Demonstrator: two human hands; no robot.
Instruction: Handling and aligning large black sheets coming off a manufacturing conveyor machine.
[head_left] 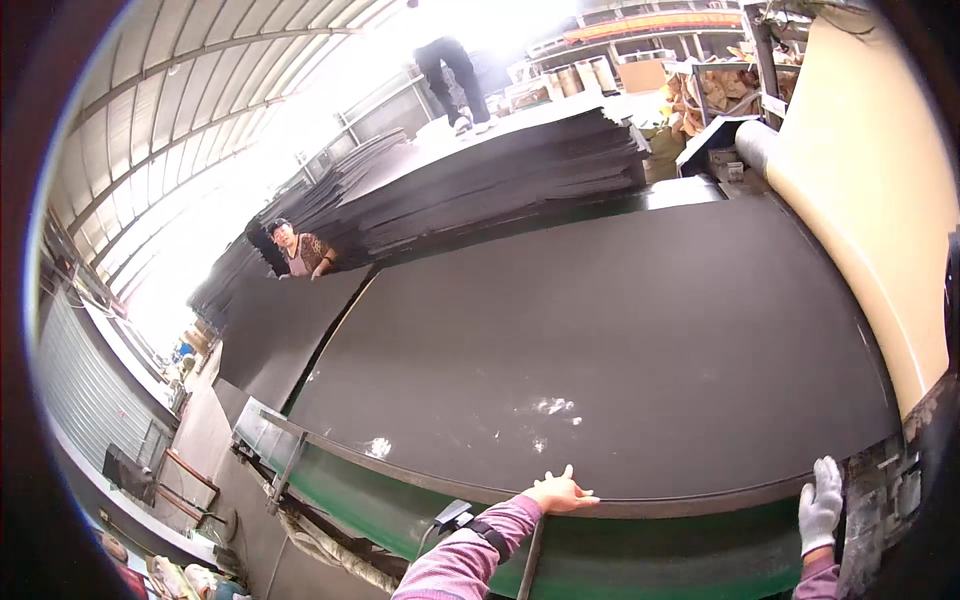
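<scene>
A large dark grey sheet [600,340] lies flat in front of me, with white scuffs near its near left part. My bare left hand [559,492] rests at the sheet's near edge, above a dark metal rail [660,508]. Its fingers are spread and hold nothing. My right hand [821,507], in a white glove, is at the near right corner of the sheet, fingers stretched out and nothing in them. Beside it stand dark machine parts [880,510]. Below the rail runs a green belt [390,505].
A tan sheet [860,190] rises at the right beside a roller [757,145]. Beyond the dark sheet stands a tall stack of dark sheets [500,180], with a person [455,75] standing on it. Another person [300,252] is at the far left, by a second dark sheet [285,320].
</scene>
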